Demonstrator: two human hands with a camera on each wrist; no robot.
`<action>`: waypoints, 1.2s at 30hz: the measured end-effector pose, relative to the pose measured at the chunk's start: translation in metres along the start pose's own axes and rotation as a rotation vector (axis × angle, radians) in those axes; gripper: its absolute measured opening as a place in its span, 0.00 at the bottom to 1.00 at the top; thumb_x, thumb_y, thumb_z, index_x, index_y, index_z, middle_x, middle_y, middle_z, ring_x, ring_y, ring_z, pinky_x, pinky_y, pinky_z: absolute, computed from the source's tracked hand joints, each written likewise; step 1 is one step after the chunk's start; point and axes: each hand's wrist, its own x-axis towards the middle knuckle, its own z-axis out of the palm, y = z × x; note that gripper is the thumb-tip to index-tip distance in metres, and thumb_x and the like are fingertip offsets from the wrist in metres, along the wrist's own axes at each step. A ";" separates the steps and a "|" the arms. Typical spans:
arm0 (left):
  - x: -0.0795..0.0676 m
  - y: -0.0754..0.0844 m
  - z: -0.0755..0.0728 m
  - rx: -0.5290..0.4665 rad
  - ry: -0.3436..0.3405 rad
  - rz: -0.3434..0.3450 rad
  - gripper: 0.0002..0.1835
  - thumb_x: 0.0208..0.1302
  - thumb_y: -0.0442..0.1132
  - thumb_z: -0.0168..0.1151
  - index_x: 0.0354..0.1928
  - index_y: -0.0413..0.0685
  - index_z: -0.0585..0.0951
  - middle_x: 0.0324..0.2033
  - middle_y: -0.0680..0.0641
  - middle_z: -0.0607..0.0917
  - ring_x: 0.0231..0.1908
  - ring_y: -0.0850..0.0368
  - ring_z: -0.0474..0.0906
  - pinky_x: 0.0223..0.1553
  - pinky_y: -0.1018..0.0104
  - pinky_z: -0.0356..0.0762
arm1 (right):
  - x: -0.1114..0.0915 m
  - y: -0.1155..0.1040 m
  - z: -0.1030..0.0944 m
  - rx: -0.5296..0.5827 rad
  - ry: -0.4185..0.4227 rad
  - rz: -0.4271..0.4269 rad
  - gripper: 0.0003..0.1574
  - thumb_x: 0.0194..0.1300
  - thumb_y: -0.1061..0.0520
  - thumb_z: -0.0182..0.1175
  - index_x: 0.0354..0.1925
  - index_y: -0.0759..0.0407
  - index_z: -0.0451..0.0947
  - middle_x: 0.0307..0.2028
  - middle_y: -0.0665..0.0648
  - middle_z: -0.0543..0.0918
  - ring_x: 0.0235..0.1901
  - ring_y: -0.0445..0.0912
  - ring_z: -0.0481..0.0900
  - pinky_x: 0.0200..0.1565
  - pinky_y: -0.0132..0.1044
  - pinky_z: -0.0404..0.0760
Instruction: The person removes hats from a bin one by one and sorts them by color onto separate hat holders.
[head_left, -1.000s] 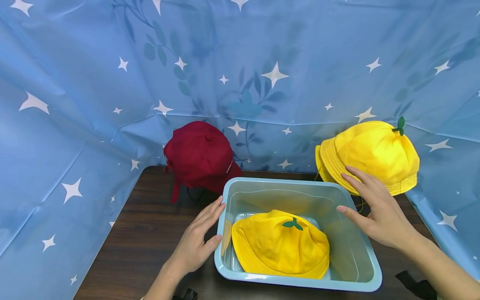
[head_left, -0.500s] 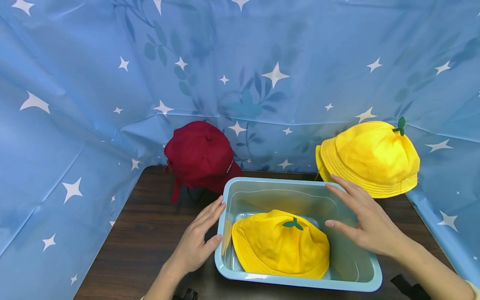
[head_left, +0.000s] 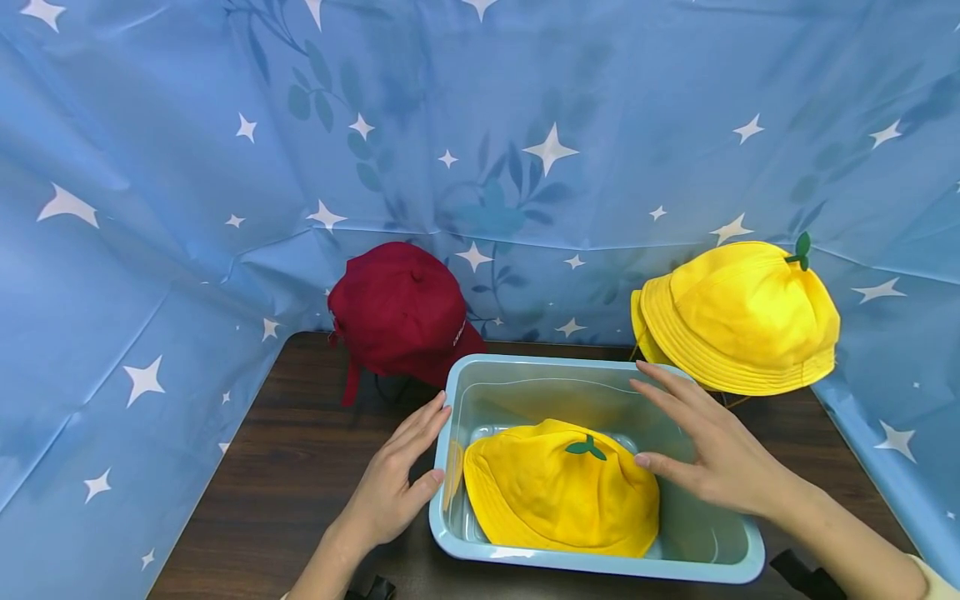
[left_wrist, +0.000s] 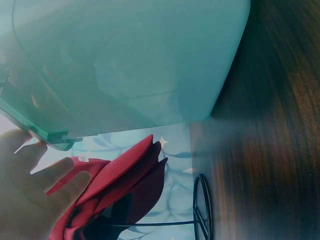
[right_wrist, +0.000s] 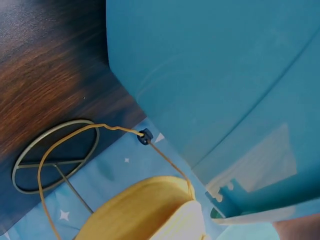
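Note:
A yellow bucket hat (head_left: 558, 492) with a green sprout on top lies inside a light blue plastic basin (head_left: 596, 567). Fingertips of my left hand (head_left: 390, 479) rest against the basin's left rim, the fingers nearly straight. My right hand (head_left: 712, 450) hovers over the basin's right side, fingers spread and holding nothing. Its thumb overlaps the hat's right edge in the head view. In the left wrist view, the left hand (left_wrist: 37, 185) reaches up beside the basin's outer wall (left_wrist: 140, 65). The right wrist view shows the basin wall (right_wrist: 210, 75) with little of the hand.
A dark red cap (head_left: 401, 308) sits behind the basin's left corner, on a black wire stand (left_wrist: 200, 205). A second yellow bucket hat (head_left: 750, 321) stands at the back right; its cord (right_wrist: 70, 135) hangs by a metal stand (right_wrist: 55, 165). Blue star-patterned cloth (head_left: 525, 192) surrounds the dark wooden table (head_left: 247, 500).
My right hand has moved left and slightly down, from in front of the second yellow hat to over the basin's right side. The left hand, basin and hats have stayed put.

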 end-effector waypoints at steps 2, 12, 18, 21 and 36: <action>0.000 0.000 0.000 0.001 0.000 0.002 0.34 0.71 0.39 0.56 0.79 0.46 0.67 0.79 0.47 0.64 0.76 0.48 0.63 0.69 0.42 0.70 | 0.000 -0.001 0.001 0.001 -0.016 0.011 0.58 0.53 0.51 0.82 0.77 0.55 0.67 0.80 0.55 0.62 0.75 0.47 0.63 0.67 0.17 0.51; 0.001 0.000 0.001 -0.005 -0.001 0.004 0.34 0.70 0.39 0.56 0.79 0.46 0.67 0.79 0.47 0.64 0.76 0.48 0.63 0.69 0.41 0.70 | 0.003 -0.005 0.006 -0.014 -0.102 0.041 0.56 0.59 0.46 0.79 0.79 0.47 0.64 0.79 0.54 0.63 0.70 0.54 0.70 0.58 0.50 0.78; 0.001 0.001 0.001 -0.010 0.000 0.005 0.34 0.71 0.39 0.56 0.79 0.46 0.67 0.79 0.47 0.64 0.76 0.48 0.63 0.69 0.41 0.69 | 0.005 -0.006 0.010 0.029 -0.128 0.029 0.54 0.61 0.46 0.77 0.79 0.47 0.64 0.78 0.55 0.64 0.69 0.57 0.71 0.56 0.64 0.78; 0.001 0.001 0.001 -0.006 -0.001 0.003 0.34 0.71 0.39 0.56 0.79 0.46 0.67 0.79 0.47 0.64 0.76 0.48 0.63 0.69 0.41 0.70 | 0.007 -0.007 0.012 0.051 -0.137 0.027 0.52 0.62 0.46 0.77 0.78 0.47 0.66 0.78 0.55 0.65 0.69 0.58 0.72 0.57 0.65 0.78; 0.000 0.000 0.000 -0.004 -0.001 0.001 0.34 0.71 0.39 0.56 0.79 0.45 0.67 0.79 0.47 0.64 0.76 0.48 0.64 0.69 0.42 0.70 | 0.019 -0.011 0.025 0.094 -0.243 0.074 0.45 0.66 0.37 0.71 0.72 0.56 0.73 0.67 0.54 0.78 0.62 0.54 0.80 0.57 0.59 0.82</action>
